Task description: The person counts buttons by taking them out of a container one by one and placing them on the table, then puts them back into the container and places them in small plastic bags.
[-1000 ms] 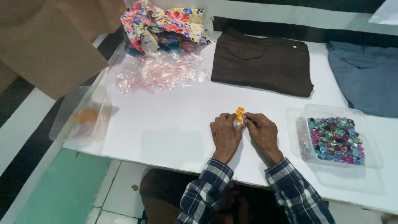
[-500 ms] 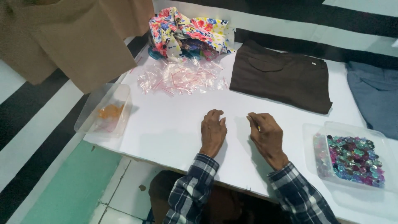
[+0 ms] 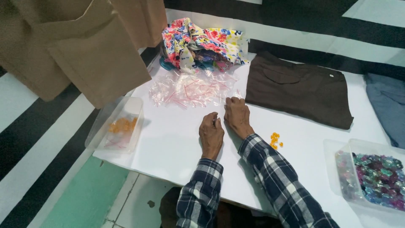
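- A white table (image 3: 177, 147) is seen from above; it carries everything in view.
- Behind the table a wall with broad black and white stripes (image 3: 295, 25) is seen, and the stripes run on at the left side.
- Below the near edge of the table, white tiles and a green floor patch (image 3: 84, 198) are shown.
- A tan garment (image 3: 80, 46) hangs at the upper left, over the table's corner.
- A floral cloth (image 3: 202, 42) is bunched at the far edge; a brown folded garment (image 3: 299, 88) lies to its right, and a blue-grey garment (image 3: 390, 105) is cut off by the right edge.
- A pile of small clear bags (image 3: 192, 88) with red strips is spread just before the floral cloth.
- The left hand (image 3: 211, 134) is laid knuckles up on the table, fingers curled loosely; whether anything is pinched cannot be told.
- The right hand (image 3: 237, 116) is laid flat just beside it, fingertips touching the edge of the bag pile, nothing seen grasped.
- A small cluster of orange beads (image 3: 275, 140) lies loose on the table, just right of the right forearm, held by neither hand.
- A clear tray (image 3: 122, 124) with orange beads sits at the left edge; a clear tub (image 3: 358, 147) of mixed coloured beads sits at the right.
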